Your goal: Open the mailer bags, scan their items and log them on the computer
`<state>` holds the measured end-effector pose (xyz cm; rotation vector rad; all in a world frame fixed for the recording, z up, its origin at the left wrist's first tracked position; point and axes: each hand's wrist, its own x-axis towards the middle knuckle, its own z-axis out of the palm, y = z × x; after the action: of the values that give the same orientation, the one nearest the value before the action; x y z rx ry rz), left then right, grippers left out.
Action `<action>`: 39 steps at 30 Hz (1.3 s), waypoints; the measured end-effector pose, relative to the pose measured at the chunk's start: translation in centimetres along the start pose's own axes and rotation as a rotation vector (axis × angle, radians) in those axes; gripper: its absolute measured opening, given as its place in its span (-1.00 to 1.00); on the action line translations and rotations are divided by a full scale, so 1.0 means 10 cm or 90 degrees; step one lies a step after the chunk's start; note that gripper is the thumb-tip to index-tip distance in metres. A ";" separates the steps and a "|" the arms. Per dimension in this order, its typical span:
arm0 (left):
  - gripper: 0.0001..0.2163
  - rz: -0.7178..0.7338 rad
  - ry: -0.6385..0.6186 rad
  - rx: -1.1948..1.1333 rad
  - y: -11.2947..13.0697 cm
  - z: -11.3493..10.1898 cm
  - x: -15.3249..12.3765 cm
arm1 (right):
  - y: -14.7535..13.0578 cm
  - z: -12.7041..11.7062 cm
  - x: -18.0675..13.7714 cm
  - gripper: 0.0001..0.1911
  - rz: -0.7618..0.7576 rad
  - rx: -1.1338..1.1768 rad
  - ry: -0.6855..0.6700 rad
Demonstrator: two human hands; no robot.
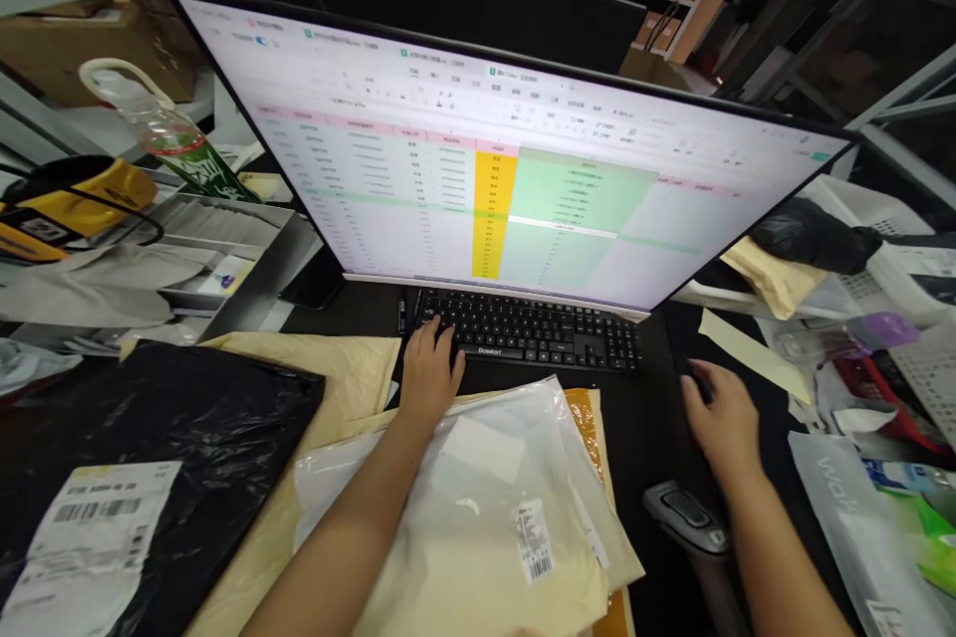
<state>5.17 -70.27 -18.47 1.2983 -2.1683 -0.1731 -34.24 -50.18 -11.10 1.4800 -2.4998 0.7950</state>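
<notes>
My left hand (pixel 429 373) rests on the left end of a black keyboard (pixel 523 328), its fingers stretched over the keys. To the right of the keyboard, my right hand (pixel 723 418) curls over a dark computer mouse (pixel 700 384), mostly hidden under the palm. A large monitor (pixel 418 169) behind the keyboard shows a spreadsheet with a yellow column and a wide green one. Under my left forearm lies a clear plastic bag (pixel 478 508) with a barcode label, on top of padded mailers. A barcode scanner (pixel 691 528) lies beside my right forearm.
At the left are a black plastic parcel (pixel 224 418) with a shipping label, a phone (pixel 314 281), a drink bottle (pixel 183 144) and a yellow device (pixel 82 204). White baskets (pixel 911 328), a purple-capped bottle (pixel 843 338) and plastic packs crowd the right. Shelves with boxes stand behind the monitor.
</notes>
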 end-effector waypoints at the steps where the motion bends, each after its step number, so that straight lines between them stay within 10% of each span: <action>1: -0.65 -0.001 -0.001 -0.001 0.00 0.00 0.00 | 0.32 -0.01 -0.01 -0.52 0.024 -0.028 0.010; 8: -0.65 -0.003 -0.014 0.016 -0.02 0.03 -0.02 | 1.56 0.26 -0.14 -0.30 0.018 -0.028 -0.052; 39: -0.64 0.009 -0.028 0.044 0.00 0.03 -0.01 | 1.37 0.39 -0.17 -0.35 -0.037 -0.064 0.004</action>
<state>5.02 -70.23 -18.69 1.3282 -2.2378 -0.1236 -44.35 -45.57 -20.20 1.5061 -2.4418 0.6533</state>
